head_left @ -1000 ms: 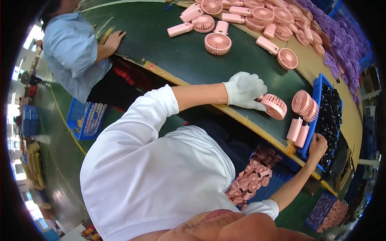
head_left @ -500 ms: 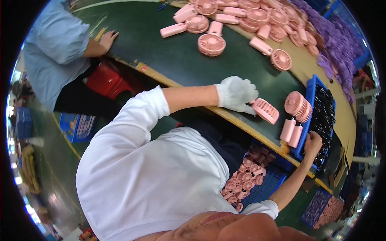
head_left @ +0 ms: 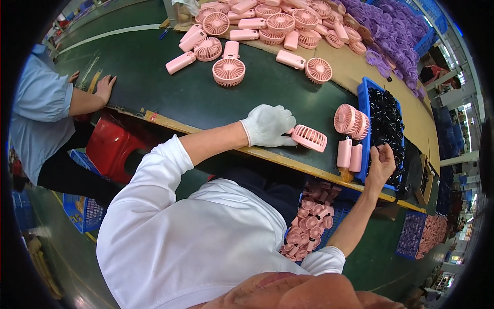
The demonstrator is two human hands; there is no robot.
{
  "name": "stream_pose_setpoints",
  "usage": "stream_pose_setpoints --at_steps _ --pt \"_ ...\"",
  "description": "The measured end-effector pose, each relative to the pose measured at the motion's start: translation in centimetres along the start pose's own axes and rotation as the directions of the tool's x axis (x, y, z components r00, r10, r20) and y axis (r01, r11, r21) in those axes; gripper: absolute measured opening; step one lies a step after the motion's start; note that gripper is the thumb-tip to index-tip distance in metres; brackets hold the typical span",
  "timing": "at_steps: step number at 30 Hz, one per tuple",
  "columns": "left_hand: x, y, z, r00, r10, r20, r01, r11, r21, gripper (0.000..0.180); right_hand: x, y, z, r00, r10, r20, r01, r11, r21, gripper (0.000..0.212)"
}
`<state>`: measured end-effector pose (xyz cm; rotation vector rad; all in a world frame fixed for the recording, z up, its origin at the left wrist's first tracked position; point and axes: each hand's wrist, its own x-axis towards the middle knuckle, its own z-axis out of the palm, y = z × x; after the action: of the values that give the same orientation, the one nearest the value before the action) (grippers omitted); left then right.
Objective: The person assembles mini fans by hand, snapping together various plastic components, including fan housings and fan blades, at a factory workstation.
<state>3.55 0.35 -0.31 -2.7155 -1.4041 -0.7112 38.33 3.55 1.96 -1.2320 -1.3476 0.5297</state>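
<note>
My left hand (head_left: 269,125), in a white knitted glove, is closed on a pink handheld fan (head_left: 310,138). Its slatted head sticks out to the right of the fingers, and the glove hides the handle. My bare right hand (head_left: 381,164) is over the near part of a blue tray (head_left: 364,110) full of small shiny black parts (head_left: 385,116). Its fingertips are drawn together, and what they pinch, if anything, is too small to make out. Between my hands, two pink fans (head_left: 349,119) stand side by side against the tray, handles toward me.
Many pink fans (head_left: 280,22) are heaped at the far side of the green table (head_left: 175,98), beside purple parts (head_left: 396,31). Below the table edge, a blue crate (head_left: 337,219) holds more pink fans. A co-worker in a blue shirt (head_left: 41,98) leans at the left by a red stool (head_left: 110,147).
The view has swung, so the table items appear farther left. My right hand has lifted a little and its fingers show more clearly at the black parts. The left hand still holds the fan.
</note>
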Motion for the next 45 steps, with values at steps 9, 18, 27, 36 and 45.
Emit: stream_pose_setpoints --at_steps 9,18,27,36,45 --pt "0.7 -0.2 -1.4 0.982 -0.161 0.094 0.167 0.985 -0.053 0.047 -7.6 -7.7 7.6 0.965 0.028 0.262 -0.082 0.977 0.198 0.003" --pt "-0.7 -0.3 -0.7 0.785 -0.576 0.229 0.285 0.008 -0.959 0.034 -11.9 -6.0 11.8 0.971 -0.027 0.239 -0.092 0.877 0.472 0.025" --pt "-2.7 4.1 -1.6 0.875 -0.470 0.115 0.151 0.039 -0.988 0.033 -14.1 -9.6 13.6 0.944 -0.027 0.328 -0.242 0.618 0.748 0.021" --pt "-1.9 5.8 -4.5 0.929 -0.358 0.096 0.318 0.639 -0.701 0.026 -14.7 -8.7 14.7 0.953 0.197 0.229 -0.299 0.730 0.615 0.018" --pt "-2.3 3.8 -0.6 0.881 -0.467 0.073 0.379 0.606 -0.700 0.035 -14.1 -5.9 15.5 0.906 0.248 0.343 -0.416 0.668 0.617 0.044"
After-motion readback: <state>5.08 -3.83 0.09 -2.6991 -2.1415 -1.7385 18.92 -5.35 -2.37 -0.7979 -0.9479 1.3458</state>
